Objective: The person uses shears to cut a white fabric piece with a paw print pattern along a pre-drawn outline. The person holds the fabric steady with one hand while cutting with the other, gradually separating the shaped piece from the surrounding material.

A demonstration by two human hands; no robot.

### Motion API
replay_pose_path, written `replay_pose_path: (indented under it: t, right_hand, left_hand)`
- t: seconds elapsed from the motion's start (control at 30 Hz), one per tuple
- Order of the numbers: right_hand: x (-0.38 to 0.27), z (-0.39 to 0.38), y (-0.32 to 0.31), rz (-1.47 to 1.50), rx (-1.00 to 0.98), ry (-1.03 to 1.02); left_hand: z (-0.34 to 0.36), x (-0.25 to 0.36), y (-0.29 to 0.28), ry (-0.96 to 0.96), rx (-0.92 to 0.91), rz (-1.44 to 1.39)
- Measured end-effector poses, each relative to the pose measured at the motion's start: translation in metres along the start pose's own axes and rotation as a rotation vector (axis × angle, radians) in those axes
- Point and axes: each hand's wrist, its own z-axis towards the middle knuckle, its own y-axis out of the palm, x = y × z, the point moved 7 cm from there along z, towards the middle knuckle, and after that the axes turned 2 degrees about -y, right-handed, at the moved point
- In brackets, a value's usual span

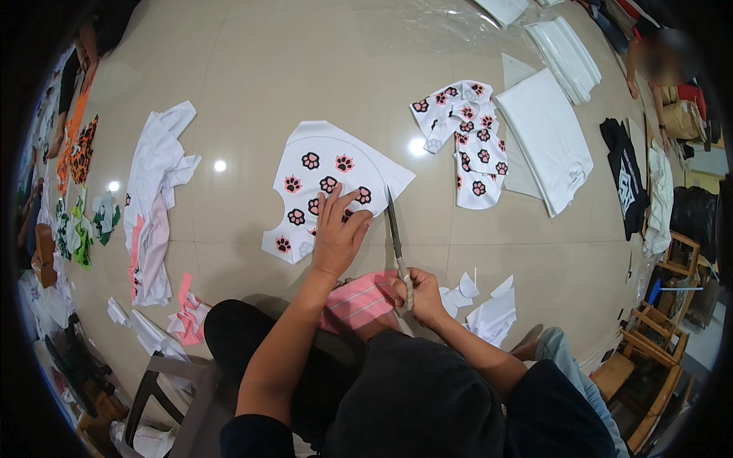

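A white fabric piece with black and pink paw prints (301, 198) lies flat on the tiled floor in front of me. A thin curved line runs along its upper right side. My left hand (340, 233) rests on the print with its fingers spread, pressing the cloth down. My right hand (424, 294) grips a pair of scissors (395, 229) by wrapped, pale handles. Their dark blades point away from me, with the tips at the cloth's right edge. Below the blades a pink striped piece of fabric (363, 300) lies near my right hand, partly covering my foot.
More paw-print pieces (481, 149) lie to the right beside folded white fabric (546, 141). White and pink cloth (153, 206) is spread on the left. White scraps (492, 313) lie near my right forearm. A grey plastic chair (164, 382) stands lower left. Other people sit at both sides.
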Motion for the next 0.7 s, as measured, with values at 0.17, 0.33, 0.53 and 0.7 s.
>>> replay_pose_path:
  t: [0.17, 0.33, 0.53, 0.7]
  right_hand:
    - [-0.0005, -0.0007, 0.0004, 0.035, 0.001, 0.011]
    - [-0.0005, 0.0002, 0.0018, 0.064, 0.017, 0.024]
    - [0.0056, 0.0022, -0.0047, 0.077, 0.021, 0.010]
    - [0.0019, 0.0010, -0.0073, 0.058, -0.001, 0.011]
  left_hand:
    - [0.0006, 0.0013, -0.0008, -0.002, -0.006, -0.002]
    - [0.0003, 0.0006, -0.0001, -0.010, -0.015, -0.004]
    - [0.0010, 0.0005, -0.0002, -0.003, -0.021, -0.004]
    - [0.0021, 0.0007, -0.0018, 0.002, -0.017, -0.013]
